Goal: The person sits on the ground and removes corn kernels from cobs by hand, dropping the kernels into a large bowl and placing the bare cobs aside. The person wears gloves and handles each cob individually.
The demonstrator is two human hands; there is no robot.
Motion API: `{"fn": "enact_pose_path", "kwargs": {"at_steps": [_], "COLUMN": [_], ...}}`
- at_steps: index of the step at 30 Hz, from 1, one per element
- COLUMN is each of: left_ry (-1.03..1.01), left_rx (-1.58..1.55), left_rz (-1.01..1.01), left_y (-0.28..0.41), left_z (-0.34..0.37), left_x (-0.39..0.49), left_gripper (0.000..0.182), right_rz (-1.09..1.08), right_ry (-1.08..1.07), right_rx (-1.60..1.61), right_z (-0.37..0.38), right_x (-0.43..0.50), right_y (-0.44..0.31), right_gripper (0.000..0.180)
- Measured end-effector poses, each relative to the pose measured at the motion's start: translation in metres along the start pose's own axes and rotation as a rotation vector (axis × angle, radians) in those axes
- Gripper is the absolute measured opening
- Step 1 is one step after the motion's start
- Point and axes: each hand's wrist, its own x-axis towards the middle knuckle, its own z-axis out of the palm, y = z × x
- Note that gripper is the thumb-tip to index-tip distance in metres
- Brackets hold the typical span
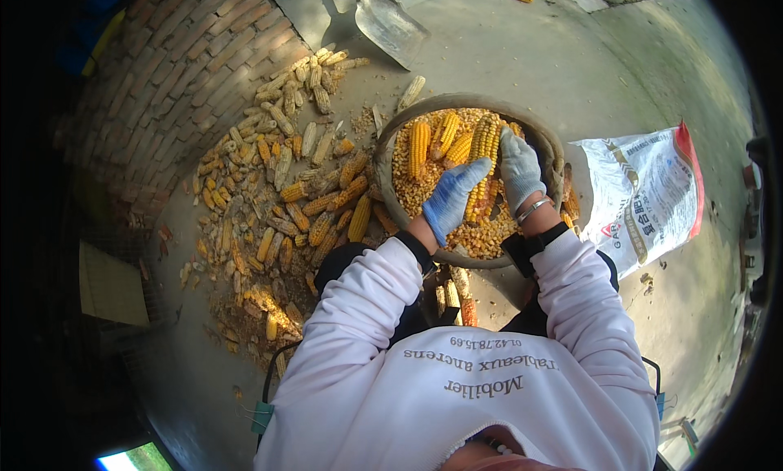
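Observation:
A round basin full of loose corn kernels stands before me. Above the kernels, my left hand, in a blue and grey glove, holds a long yellow ear of corn from its left side. My right hand, in a pale grey glove, touches the same ear on its right side near the upper end; its fingertips are partly hidden. Some kernels look gone from the ear's lower part. More yellow ears lie on the kernels just left of the held one.
Left of the basin spreads a heap of cobs and ears on the concrete. A metal shovel lies beyond it, near a brick wall or paving. A printed white sack lies at the right. Several cobs are between my legs.

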Motion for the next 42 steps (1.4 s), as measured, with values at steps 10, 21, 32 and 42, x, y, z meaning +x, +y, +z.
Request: {"fn": "enact_pose_path", "kwargs": {"at_steps": [10,21,32,42], "left_ry": [0.126,0.191,0.214,0.283], "left_rx": [0.474,-0.229,-0.397,-0.076], "left_rz": [-0.025,0.135,0.049,0.265], "left_y": [-0.003,0.024,0.000,-0.002], "left_z": [0.000,0.005,-0.015,0.002], "left_x": [0.018,0.025,0.038,0.039], "left_gripper": [0.053,0.032,0.039,0.032], "right_rz": [-0.015,-0.237,-0.304,-0.202], "right_ry": [-0.042,-0.212,-0.286,-0.278], "right_rx": [0.104,-0.371,-0.511,-0.293], "right_z": [0.003,0.017,0.016,0.018], "right_x": [0.002,-0.013,-0.007,-0.003], "right_y": [-0.014,-0.012,-0.011,-0.006], "right_gripper": [0.052,0.045,0.044,0.053]}}
